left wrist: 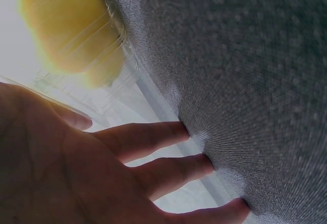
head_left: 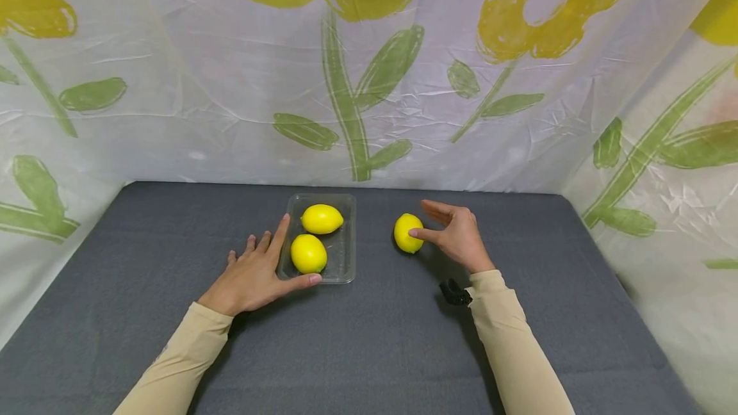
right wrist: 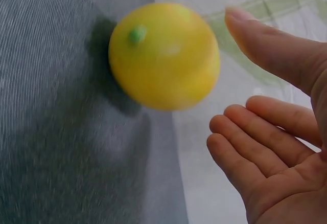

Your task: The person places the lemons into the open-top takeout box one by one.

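Observation:
A clear plastic tray (head_left: pixel 343 261) stands on the table with two yellow lemons in it, a rear lemon (head_left: pixel 322 218) and a front lemon (head_left: pixel 308 253). My left hand (head_left: pixel 254 279) spreads along the tray's left side, its index finger and thumb at the edge. In the left wrist view its other fingertips (left wrist: pixel 232 211) rest on the cloth. To the right of the tray a third lemon (head_left: pixel 405 235) lies on the cloth. Beside it is my right hand (head_left: pixel 461 239), thumb and fingers apart; the right wrist view shows a gap between hand and lemon (right wrist: pixel 163 58).
Dark grey cloth (head_left: pixel 357 351) covers the table. Behind and at the sides hangs a pale sheet (head_left: pixel 230 82) printed with yellow flowers and green leaves. A small black device (head_left: pixel 455 292) sits at the right wrist.

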The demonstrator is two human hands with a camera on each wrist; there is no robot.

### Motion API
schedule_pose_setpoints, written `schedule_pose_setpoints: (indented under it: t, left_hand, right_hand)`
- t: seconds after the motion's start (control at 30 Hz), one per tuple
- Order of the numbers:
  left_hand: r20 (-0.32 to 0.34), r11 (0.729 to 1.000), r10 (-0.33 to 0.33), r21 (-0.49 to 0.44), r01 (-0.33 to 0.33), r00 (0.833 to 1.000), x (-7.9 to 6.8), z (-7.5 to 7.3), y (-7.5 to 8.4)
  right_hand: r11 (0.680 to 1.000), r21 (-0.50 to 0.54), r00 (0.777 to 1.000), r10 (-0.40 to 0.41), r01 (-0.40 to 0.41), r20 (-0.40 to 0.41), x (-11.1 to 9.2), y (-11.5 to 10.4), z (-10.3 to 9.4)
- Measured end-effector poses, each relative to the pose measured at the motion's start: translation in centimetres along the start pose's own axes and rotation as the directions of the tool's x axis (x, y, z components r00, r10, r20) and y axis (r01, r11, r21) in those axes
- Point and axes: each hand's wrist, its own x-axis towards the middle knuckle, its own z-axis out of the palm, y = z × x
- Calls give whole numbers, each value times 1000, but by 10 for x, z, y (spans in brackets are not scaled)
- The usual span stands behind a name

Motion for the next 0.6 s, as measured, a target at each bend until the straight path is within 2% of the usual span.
schedule_pose_setpoints:
  t: [0.3, 0.6]
  left_hand:
    - [2, 1000, 4, -8, -4, 1000, 0, 0, 0]
    - [-1, 1000, 8, -2, -8, 1000, 1, 0, -1]
  right_hand:
    - [999, -20, 998, 33, -32, 58, 3, 13, 1]
    - [997, -69, 994, 31, -23, 107, 4, 9, 12]
